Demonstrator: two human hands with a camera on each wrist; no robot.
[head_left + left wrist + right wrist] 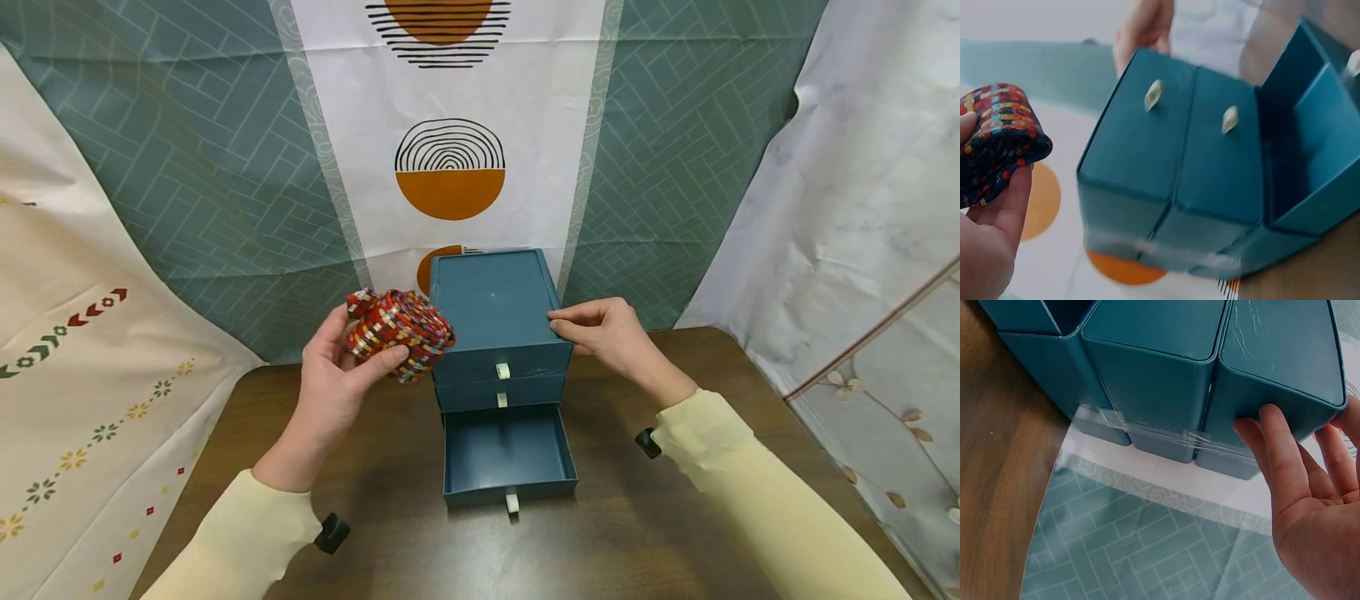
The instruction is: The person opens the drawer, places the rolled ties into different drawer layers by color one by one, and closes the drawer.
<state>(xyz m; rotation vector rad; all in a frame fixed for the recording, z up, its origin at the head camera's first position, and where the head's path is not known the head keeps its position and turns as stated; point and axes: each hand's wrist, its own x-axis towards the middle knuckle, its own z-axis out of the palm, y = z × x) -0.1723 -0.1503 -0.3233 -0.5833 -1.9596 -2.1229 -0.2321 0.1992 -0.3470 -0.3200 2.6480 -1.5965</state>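
A rolled strip of red, yellow and dark checked woven fabric (pixel 401 327) is in my left hand (pixel 333 379), raised left of a dark teal drawer cabinet (pixel 491 296). My left thumb lies across the front of the roll, with the fingers behind it. In the left wrist view the roll (pixel 1004 128) is apart from the cabinet. My right hand (pixel 611 337) rests at the cabinet's upper right edge. The right wrist view shows its fingertips (pixel 1272 415) against the side, near the top drawer. The bottom drawer (pixel 506 454) is pulled out and shows a bare floor.
The cabinet stands on a brown wooden table (pixel 397 533) close to the patterned cloth backdrop (pixel 225 167). Its upper two drawers are in, each with a pale pull tab (pixel 502 371). Clear tape (pixel 1191 437) runs along the cabinet's side. Cloths hang at both sides.
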